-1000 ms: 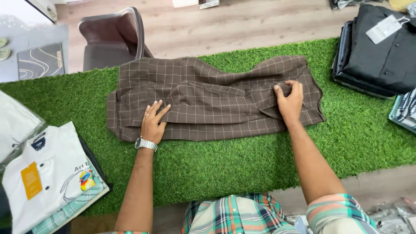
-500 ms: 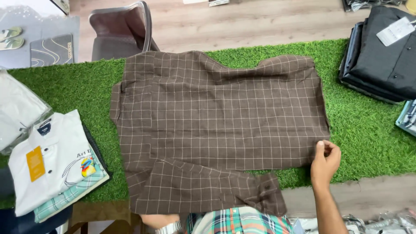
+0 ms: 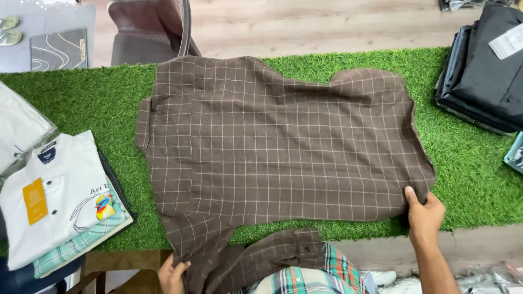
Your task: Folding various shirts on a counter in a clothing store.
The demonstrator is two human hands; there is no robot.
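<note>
The brown checked shirt lies spread flat across the green artificial-turf mat that covers your bench, its collar end to your left and its hem to your right. One sleeve hangs off the near edge of the bench toward your body.

Your right hand pinches the near right corner of the hem, fingers closed on the cloth. Your left hand grips the shirt's lower left part at the bench edge; it is partly cut off by the frame, so you cannot see all of its fingers.

Compared with a second ago, the shirt was a narrow folded band with both your palms pressed on top; half a second ago it was already opened out, and your left hand was hidden beneath it. The shirt now sits somewhat farther toward you and to the right.

To your left, a stack of folded shirts rests on the mat: a white one on top, a green plaid one beneath. A clear-bagged white garment lies beside it, cut off at the edge. At far right sits a pile of dark folded garments with a white tag. Beyond the mat stands a brown chair on a wooden floor.
</note>
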